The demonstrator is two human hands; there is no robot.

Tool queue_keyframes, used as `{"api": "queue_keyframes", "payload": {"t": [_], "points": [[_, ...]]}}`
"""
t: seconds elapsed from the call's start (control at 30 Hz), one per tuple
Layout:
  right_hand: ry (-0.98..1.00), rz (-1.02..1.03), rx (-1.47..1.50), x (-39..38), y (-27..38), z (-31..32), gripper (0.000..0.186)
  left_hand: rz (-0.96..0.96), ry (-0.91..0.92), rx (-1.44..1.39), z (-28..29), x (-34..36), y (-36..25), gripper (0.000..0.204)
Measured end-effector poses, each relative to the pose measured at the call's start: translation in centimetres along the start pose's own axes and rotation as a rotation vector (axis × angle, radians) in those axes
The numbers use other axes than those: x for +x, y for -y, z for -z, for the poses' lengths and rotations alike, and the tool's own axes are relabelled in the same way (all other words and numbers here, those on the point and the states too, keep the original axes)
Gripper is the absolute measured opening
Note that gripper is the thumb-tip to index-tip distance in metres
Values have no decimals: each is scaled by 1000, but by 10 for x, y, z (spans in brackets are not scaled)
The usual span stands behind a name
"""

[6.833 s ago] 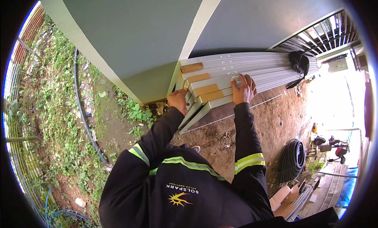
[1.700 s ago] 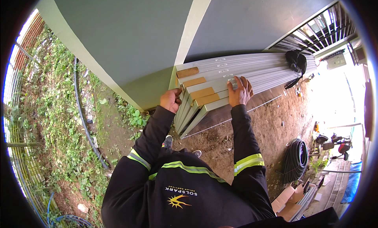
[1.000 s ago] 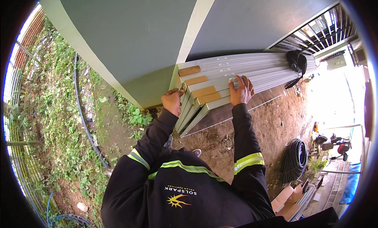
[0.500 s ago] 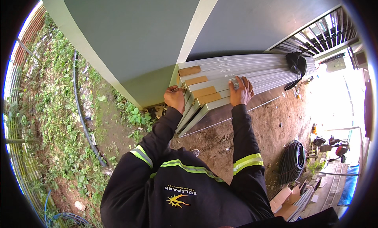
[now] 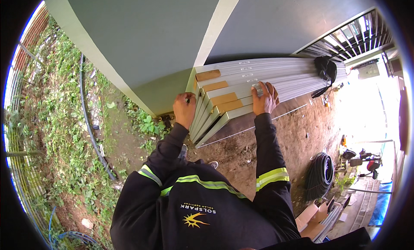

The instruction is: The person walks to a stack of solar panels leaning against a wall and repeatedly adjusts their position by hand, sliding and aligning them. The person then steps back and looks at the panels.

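A row of framed solar panels (image 5: 235, 79) stands on edge, silver frame edges upward, leaning by the grey wall. Brown cardboard corner pieces (image 5: 214, 86) cover their near left corners. My right hand (image 5: 265, 101) rests on the top edges of the outer panels, thumb and fingers spread. Just left of the panel corners is my left hand (image 5: 184, 110), raised and apart from them. Its fingers are curled together around a small dark spot; whether that is an object cannot be made out.
A black bag (image 5: 324, 71) lies over the far end of the panels. Coiled black conduit (image 5: 319, 176) stands on the dirt at right, near opened cardboard (image 5: 310, 217). A black pipe (image 5: 88, 118) runs through weeds at left. A barred window (image 5: 349, 34) is far right.
My left hand has moved left, away from the panel corners, with its fingers still curled. My right hand stays on the panel tops.
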State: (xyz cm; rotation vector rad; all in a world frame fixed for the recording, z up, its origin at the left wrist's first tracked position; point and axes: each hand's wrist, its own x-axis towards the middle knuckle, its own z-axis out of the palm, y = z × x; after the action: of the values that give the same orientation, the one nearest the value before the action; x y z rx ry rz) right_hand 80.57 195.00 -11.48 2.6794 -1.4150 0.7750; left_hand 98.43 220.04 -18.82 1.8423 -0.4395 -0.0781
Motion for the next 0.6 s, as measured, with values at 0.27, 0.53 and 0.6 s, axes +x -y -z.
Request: {"api": "queue_keyframes", "payload": {"t": [0.27,0.53,0.6], "points": [[14,-14,-21,1,-1,-2,49,2,8,3,-17,13,-11,39],[-4,7,5,0,-1,-1,48,57,-35,-39,-35,-5,-2,29],[-4,4,6,0,-1,-1,48,14,-43,-23,-40,-6,-3,26]]}}
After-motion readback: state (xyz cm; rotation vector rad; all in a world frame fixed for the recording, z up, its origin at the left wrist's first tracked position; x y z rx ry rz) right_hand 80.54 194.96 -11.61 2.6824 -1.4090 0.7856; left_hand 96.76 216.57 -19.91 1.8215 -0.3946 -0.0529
